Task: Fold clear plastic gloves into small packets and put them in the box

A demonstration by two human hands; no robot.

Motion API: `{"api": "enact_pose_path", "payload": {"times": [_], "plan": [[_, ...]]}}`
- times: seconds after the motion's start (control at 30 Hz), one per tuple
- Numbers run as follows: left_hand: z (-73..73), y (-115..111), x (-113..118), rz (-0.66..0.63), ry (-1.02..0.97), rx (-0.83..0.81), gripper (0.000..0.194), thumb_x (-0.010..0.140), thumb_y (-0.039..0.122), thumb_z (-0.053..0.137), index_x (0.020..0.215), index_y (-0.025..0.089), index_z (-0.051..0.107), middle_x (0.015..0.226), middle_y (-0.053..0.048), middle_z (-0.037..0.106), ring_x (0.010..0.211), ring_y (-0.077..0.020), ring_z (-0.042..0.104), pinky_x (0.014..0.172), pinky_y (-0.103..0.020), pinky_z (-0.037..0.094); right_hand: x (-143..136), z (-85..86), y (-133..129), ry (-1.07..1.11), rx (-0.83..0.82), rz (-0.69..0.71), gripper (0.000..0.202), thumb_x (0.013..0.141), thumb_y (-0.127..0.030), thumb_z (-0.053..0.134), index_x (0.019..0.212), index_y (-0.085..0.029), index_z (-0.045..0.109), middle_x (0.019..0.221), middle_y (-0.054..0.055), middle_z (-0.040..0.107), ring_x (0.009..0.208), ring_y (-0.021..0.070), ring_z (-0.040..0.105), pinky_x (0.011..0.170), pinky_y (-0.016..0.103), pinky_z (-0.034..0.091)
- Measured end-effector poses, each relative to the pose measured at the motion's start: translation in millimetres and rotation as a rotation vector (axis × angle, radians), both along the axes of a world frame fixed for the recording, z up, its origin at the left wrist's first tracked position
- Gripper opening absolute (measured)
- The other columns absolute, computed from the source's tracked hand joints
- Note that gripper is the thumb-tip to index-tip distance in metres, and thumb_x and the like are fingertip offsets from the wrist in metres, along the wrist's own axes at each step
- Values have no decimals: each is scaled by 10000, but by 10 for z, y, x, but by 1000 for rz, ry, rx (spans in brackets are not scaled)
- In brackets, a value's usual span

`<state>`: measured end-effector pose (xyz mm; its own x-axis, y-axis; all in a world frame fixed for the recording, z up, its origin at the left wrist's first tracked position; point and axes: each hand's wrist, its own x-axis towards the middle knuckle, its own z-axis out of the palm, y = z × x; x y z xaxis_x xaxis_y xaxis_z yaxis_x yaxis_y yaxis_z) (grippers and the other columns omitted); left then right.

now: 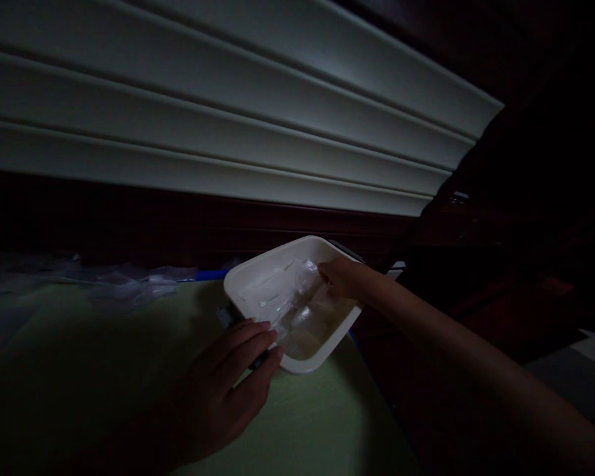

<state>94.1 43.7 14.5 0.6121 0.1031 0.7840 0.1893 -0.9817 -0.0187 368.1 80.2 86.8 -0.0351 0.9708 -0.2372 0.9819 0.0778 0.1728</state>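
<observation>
A white plastic basin with rounded corners and dark side handles sits tilted in the dim middle of the view. Several clear plastic bags lie inside, shiny and crumpled. My left hand grips the near left rim, its fingertips reaching over the edge by a handle. Inside the basin's right part, my right hand is closed, its curled fingers beside the plastic. What it pinches is hidden by the fingers and the darkness.
The basin is on a pale green table with a blue edge. More clear plastic bags lie along its far left edge. Behind rises a pale slatted panel above dark red wood. The right side is very dark.
</observation>
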Motion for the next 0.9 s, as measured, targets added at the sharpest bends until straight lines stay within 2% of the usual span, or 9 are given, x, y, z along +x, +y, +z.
{"api": "enact_pose_path", "payload": {"times": [0.17,0.37,0.5,0.67,0.8,0.9], "plan": [[-20,9,-4,5,17,19,298,861,24,559,1154,74,551,1192,-131,526,1218,-259,461,1054,-394,422,-23,-28,-14,-88,-10,19,294,785,-183,607,1042,-55,665,1061,212,681,976,296,648,761,307,464],[23,-15,23,15,-7,20,246,877,43,541,1118,88,562,1160,-113,540,1192,-239,478,1036,-370,446,-119,70,13,-71,-132,24,246,757,-211,620,960,-127,732,938,118,737,854,236,685,656,240,452],[36,-17,26,12,-12,32,238,875,45,547,1110,81,560,1162,-117,540,1190,-240,482,1037,-373,449,-137,89,50,-56,-220,7,252,745,-215,633,959,-141,742,923,98,743,811,219,687,626,235,449],[6,-2,13,0,21,37,278,862,32,549,1139,63,544,1210,-133,508,1215,-265,457,1047,-404,442,-133,27,109,-65,-323,-10,251,777,-304,667,921,-105,720,905,110,725,800,220,675,663,288,484],[6,-15,8,6,32,49,260,872,48,540,1132,52,541,1217,-141,498,1217,-274,447,1048,-420,443,-147,17,124,-87,-418,-37,243,879,-350,604,963,-126,649,941,50,679,813,173,650,735,353,526],[17,-28,7,12,34,50,251,880,54,521,1130,55,544,1208,-138,503,1207,-275,453,1032,-424,463,-146,14,119,-85,-454,-53,254,908,-363,568,999,-134,624,984,44,655,843,173,640,752,363,531]]}}
